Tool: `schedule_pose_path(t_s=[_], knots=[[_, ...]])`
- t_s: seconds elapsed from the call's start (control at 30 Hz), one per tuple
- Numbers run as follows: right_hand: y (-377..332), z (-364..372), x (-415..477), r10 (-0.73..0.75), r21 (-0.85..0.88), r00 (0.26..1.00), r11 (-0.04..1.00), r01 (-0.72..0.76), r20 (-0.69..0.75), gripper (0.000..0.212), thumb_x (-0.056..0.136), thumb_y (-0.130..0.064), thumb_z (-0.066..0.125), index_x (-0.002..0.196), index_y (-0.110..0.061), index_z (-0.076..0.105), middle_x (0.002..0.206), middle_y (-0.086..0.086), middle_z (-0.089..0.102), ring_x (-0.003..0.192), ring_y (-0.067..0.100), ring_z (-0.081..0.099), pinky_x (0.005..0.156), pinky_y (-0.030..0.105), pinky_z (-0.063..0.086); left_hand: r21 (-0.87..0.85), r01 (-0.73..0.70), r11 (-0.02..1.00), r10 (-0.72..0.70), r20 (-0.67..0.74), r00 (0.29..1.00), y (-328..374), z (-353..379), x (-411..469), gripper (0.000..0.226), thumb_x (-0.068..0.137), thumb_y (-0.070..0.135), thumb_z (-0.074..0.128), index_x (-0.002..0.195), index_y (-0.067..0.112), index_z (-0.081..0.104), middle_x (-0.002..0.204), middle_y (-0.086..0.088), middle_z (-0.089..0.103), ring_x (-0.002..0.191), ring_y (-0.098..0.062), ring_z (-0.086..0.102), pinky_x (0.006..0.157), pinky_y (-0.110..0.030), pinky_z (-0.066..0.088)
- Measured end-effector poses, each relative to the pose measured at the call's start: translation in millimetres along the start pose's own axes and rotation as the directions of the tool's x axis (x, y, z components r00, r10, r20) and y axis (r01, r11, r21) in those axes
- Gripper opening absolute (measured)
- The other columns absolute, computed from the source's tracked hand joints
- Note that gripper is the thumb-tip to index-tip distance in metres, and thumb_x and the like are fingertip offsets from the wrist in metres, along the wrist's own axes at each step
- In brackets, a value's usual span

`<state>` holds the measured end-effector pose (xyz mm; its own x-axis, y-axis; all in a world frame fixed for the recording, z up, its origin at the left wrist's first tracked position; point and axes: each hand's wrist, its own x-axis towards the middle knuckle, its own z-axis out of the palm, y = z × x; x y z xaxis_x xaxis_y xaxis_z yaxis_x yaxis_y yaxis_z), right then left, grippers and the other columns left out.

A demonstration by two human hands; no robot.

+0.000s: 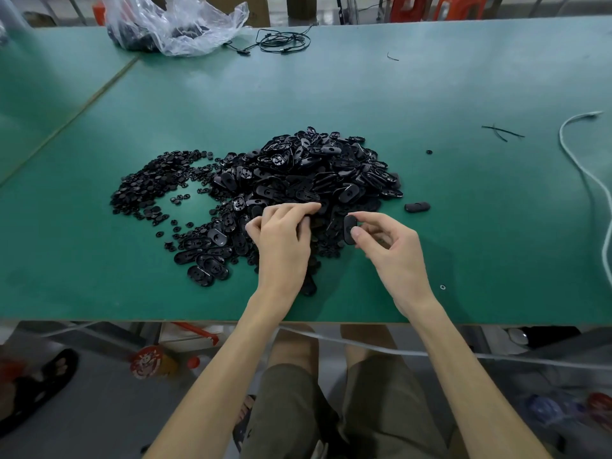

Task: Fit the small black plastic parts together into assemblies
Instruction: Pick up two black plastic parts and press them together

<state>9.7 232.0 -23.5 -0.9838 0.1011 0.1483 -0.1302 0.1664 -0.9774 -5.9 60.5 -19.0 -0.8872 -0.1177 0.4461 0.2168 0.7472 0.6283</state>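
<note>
A big heap of black oval plastic shells (318, 170) lies in the middle of the green table (463, 226). To its left spreads a patch of small round black parts (152, 183). My right hand (394, 256) pinches one oval shell (348, 228) between thumb and forefinger, just above the table at the heap's near edge. My left hand (284, 243) hovers over the heap's near side with fingers curled down among the parts; what its fingertips hold is hidden. One oval piece (417, 207) lies alone right of the heap.
A clear plastic bag (175, 24) with more black parts sits at the far left. A black cable coil (284, 43) lies beside it. A white cord (583, 167) runs along the right edge. Black ties (501, 131) and stray small rings (429, 152) dot the right side.
</note>
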Motion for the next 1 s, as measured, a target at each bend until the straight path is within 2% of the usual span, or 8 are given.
schedule_pose_path(t_s=[0.13, 0.27, 0.37, 0.47, 0.67, 0.77, 0.9, 1.0], knots=[[1.5, 0.7, 0.8, 0.015, 0.017, 1.000, 1.000, -0.015, -0.010, 0.026, 0.096, -0.010, 0.073, 0.116, -0.027, 0.078, 0.087, -0.011, 0.073, 0.082, 0.012, 0.070, 0.076, 0.024, 0.051, 0.039, 0.056, 0.998, -0.056, 0.001, 0.998, -0.1, 0.9, -0.4, 0.040, 0.093, -0.006, 0.059, 0.116, 0.023, 0.074, 0.124, 0.012, 0.068, 0.125, -0.012, 0.053, 0.096, -0.025, 0.018], [0.8, -0.7, 1.0, 0.016, 0.047, 0.999, 0.999, -0.013, -0.050, 0.031, 0.097, -0.010, 0.072, 0.116, -0.035, 0.076, 0.083, -0.013, 0.070, 0.077, 0.011, 0.071, 0.072, 0.024, 0.052, 0.063, -0.064, 0.996, 0.061, 0.047, 0.997, 4.3, 1.6, -2.6, 0.009, 0.092, 0.020, 0.075, 0.099, 0.025, 0.073, 0.109, 0.011, 0.064, 0.116, -0.015, 0.052, 0.092, -0.028, 0.019], [-0.1, -1.4, 0.6, 0.018, 0.079, 0.997, 0.997, -0.012, -0.075, 0.033, 0.096, -0.009, 0.072, 0.113, -0.037, 0.076, 0.082, -0.012, 0.070, 0.076, 0.012, 0.073, 0.069, 0.024, 0.052, 0.136, -0.126, 0.983, 0.103, 0.164, 0.981, 3.5, 4.5, -4.0, 0.012, 0.091, 0.036, 0.077, 0.097, 0.027, 0.073, 0.110, 0.009, 0.056, 0.118, -0.016, 0.043, 0.092, -0.028, 0.016], [-0.8, -2.5, -0.3, 0.029, 0.117, 0.994, 0.993, -0.017, -0.101, 0.030, 0.095, -0.008, 0.072, 0.111, -0.033, 0.076, 0.081, -0.013, 0.071, 0.077, 0.014, 0.074, 0.066, 0.022, 0.052, 0.152, -0.125, 0.981, 0.095, 0.188, 0.977, 2.8, 5.5, -3.9, 0.015, 0.092, 0.040, 0.076, 0.098, 0.027, 0.073, 0.110, 0.008, 0.055, 0.118, -0.017, 0.042, 0.091, -0.029, 0.015], [-0.5, -3.3, -0.9, 0.064, 0.189, 0.988, 0.981, -0.037, -0.143, 0.018, 0.095, -0.007, 0.074, 0.110, -0.015, 0.069, 0.097, 0.000, 0.076, 0.084, 0.021, 0.078, 0.062, 0.022, 0.054, 0.160, -0.204, 0.966, 0.173, 0.191, 0.966, 7.4, 4.7, -5.6, 0.013, 0.094, 0.033, 0.075, 0.102, 0.027, 0.081, 0.101, 0.008, 0.068, 0.109, -0.023, 0.055, 0.091, -0.036, 0.020], [-0.9, -2.6, -1.0, 0.067, 0.213, 0.988, 0.976, -0.036, -0.142, 0.018, 0.095, -0.004, 0.073, 0.111, -0.010, 0.066, 0.094, 0.000, 0.076, 0.084, 0.021, 0.078, 0.061, 0.022, 0.055, 0.163, -0.251, 0.954, 0.218, 0.194, 0.956, 8.4, 4.6, -6.7, 0.014, 0.095, 0.027, 0.074, 0.106, 0.026, 0.083, 0.102, 0.006, 0.071, 0.105, -0.024, 0.059, 0.092, -0.039, 0.021], [-1.7, -2.7, -0.3, 0.045, 0.198, 0.989, 0.980, -0.017, -0.138, 0.022, 0.097, -0.003, 0.069, 0.116, -0.014, 0.070, 0.098, 0.012, 0.075, 0.085, 0.021, 0.079, 0.063, 0.022, 0.056, 0.151, -0.272, 0.950, 0.243, 0.185, 0.952, 8.0, 5.5, -7.6, 0.013, 0.096, 0.022, 0.074, 0.106, 0.023, 0.082, 0.100, 0.005, 0.072, 0.099, -0.024, 0.061, 0.092, -0.038, 0.021], [-1.9, -2.5, 0.4, 0.036, 0.192, 0.990, 0.981, -0.009, -0.136, 0.025, 0.099, -0.004, 0.067, 0.119, -0.018, 0.072, 0.102, 0.013, 0.076, 0.086, 0.020, 0.079, 0.065, 0.024, 0.058, 0.138, -0.284, 0.949, 0.260, 0.171, 0.950, 7.1, 6.4, -7.9, 0.012, 0.095, 0.019, 0.074, 0.106, 0.021, 0.080, 0.098, 0.004, 0.071, 0.097, -0.023, 0.061, 0.091, -0.033, 0.019]])
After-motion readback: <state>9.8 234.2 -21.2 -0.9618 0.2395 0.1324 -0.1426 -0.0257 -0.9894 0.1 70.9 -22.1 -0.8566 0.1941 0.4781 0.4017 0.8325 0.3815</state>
